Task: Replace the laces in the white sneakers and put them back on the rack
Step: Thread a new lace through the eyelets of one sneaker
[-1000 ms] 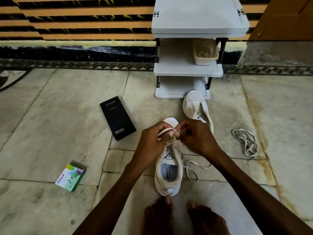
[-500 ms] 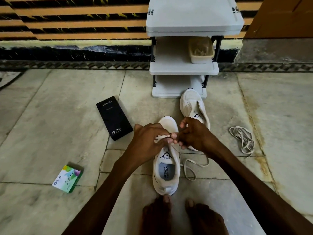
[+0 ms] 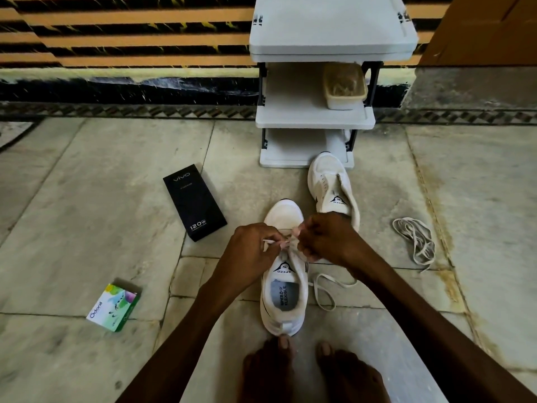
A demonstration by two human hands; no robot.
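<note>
Fingers (image 3: 271, 233) on flat cream lace (image 3: 292, 242), smooth sneaker (image 3: 283, 215)

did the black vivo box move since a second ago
No. The black rectangular cardboard box still lies at the same offset, left of and nearer than the white plastic shoe rack.

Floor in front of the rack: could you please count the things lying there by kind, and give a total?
White sneakers: 2, near sneaker and far sneaker.
Laces: 2, threaded lace and loose lace.
Boxes: 2, black box and green box.
Total: 6.
</note>
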